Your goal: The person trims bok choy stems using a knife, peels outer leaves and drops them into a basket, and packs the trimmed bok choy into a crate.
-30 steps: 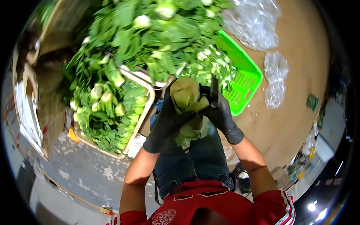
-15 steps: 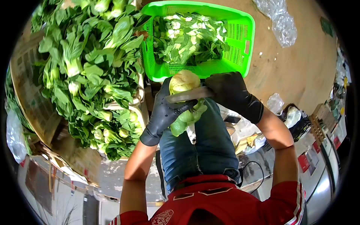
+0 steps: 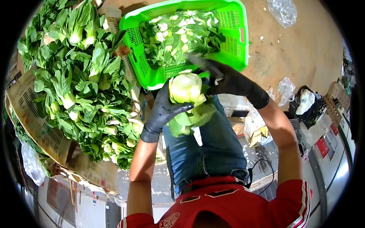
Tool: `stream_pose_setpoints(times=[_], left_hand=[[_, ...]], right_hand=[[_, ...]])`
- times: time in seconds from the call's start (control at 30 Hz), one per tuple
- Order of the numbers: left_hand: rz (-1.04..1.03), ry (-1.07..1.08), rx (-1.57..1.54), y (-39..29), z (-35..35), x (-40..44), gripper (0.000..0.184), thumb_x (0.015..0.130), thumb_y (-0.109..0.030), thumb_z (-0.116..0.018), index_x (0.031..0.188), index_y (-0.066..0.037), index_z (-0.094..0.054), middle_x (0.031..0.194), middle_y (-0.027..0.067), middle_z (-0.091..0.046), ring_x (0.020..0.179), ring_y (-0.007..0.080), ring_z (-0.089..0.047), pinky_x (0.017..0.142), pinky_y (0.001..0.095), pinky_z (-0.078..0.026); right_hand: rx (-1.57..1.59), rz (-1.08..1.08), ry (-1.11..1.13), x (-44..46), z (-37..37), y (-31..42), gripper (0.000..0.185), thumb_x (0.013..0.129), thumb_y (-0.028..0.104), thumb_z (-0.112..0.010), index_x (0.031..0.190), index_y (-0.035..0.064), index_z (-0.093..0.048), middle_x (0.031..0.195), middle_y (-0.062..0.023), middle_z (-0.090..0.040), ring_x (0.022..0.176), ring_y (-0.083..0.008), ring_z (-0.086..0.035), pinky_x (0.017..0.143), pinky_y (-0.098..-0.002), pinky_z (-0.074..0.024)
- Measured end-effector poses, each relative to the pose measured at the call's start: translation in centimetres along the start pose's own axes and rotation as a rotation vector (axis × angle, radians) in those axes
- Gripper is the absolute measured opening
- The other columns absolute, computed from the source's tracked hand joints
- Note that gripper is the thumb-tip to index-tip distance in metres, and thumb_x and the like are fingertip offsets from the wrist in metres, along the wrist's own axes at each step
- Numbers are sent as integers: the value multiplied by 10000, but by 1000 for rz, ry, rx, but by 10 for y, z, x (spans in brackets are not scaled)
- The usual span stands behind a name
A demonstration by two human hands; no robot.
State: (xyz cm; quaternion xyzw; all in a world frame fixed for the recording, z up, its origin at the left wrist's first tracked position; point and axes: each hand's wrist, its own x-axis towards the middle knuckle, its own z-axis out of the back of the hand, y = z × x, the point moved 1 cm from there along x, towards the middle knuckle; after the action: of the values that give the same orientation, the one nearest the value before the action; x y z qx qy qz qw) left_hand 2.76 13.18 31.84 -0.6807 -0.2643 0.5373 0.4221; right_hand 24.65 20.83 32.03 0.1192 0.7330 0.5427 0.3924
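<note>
The left hand, in a black glove, cups a pale leafy head, its thumb laid across the near side and the other fingers curled round the far side, mostly out of sight. The head is above the jeans, loose green leaves hanging under it. Just beside it, the right hand, also gloved, has its fingers closed round what seems to be a knife — motion blurs the blade. Beyond both hands is a green basket holding cut leaves — heaped leafy greens lie to its left.
</note>
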Motion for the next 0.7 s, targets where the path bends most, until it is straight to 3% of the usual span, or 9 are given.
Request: stream_pose_setpoints(times=[0.07,0.27,0.33,0.37,0.47,0.5,0.53,0.6,0.7], left_hand=[[26,49,-320,-1,0,7,752,665,-180,-773,1267,8,-364,1196,132,-495,1122,206,-459,965,339,-348],[210,264,-518,6,10,13,810,696,-295,-730,1318,4,-306,1241,115,-464,1149,221,-451,992,348,-335],[135,233,-540,19,10,15,636,778,-267,-632,1286,4,-362,1217,109,-487,1127,203,-467,973,328,-352],[157,174,-589,17,4,18,568,803,-237,-596,1273,0,-384,1206,105,-496,1119,196,-469,967,317,-352],[271,54,-868,10,-19,23,424,867,-221,-503,1219,8,-446,1183,116,-509,1096,200,-476,963,296,-344],[224,-3,-740,31,-24,26,440,867,-245,-515,1213,18,-448,1172,121,-513,1087,196,-479,955,291,-347],[172,-59,-611,35,-30,32,459,867,-270,-527,1207,29,-450,1161,125,-517,1078,193,-482,948,285,-351],[91,-162,-334,20,-42,27,454,843,-270,-584,1185,3,-467,1129,111,-520,1048,181,-484,920,282,-364],[80,108,-228,4,-26,32,433,788,-171,-630,1160,1,-490,1097,95,-538,988,163,-512,861,282,-411]], right_hand=[[-69,-12,153,9,-4,9,599,701,207,-742,1206,29,-473,1076,-100,-587,981,-157,-531,864,-299,-436],[-92,-311,72,16,19,-4,506,720,232,-700,1127,4,-505,892,-100,-617,789,-153,-576,710,-316,-479],[-856,-23,-317,15,44,-28,505,726,269,-704,1110,-3,-522,866,-95,-624,788,-154,-580,713,-325,-479],[-913,65,-501,10,49,-31,547,730,299,-711,1134,-11,-510,840,-94,-628,806,-159,-583,729,-335,-472],[-274,-105,-324,-7,18,-24,584,732,309,-718,1170,-3,-490,903,-104,-624,835,-166,-578,766,-327,-460],[-83,-384,-158,-12,5,-4,604,724,281,-734,1186,-6,-471,971,-93,-611,867,-151,-562,808,-304,-442],[117,-169,-202,-12,-11,-19,588,707,241,-749,1169,-10,-486,1026,-74,-590,903,-129,-539,832,-288,-430],[213,-300,-174,-16,-11,-25,605,695,214,-758,1173,-17,-468,1009,-61,-580,932,-122,-522,830,-275,-429],[232,-266,-75,-21,-2,-29,651,672,207,-775,1189,-7,-443,1012,-60,-562,932,-126,-515,827,-273,-433]])
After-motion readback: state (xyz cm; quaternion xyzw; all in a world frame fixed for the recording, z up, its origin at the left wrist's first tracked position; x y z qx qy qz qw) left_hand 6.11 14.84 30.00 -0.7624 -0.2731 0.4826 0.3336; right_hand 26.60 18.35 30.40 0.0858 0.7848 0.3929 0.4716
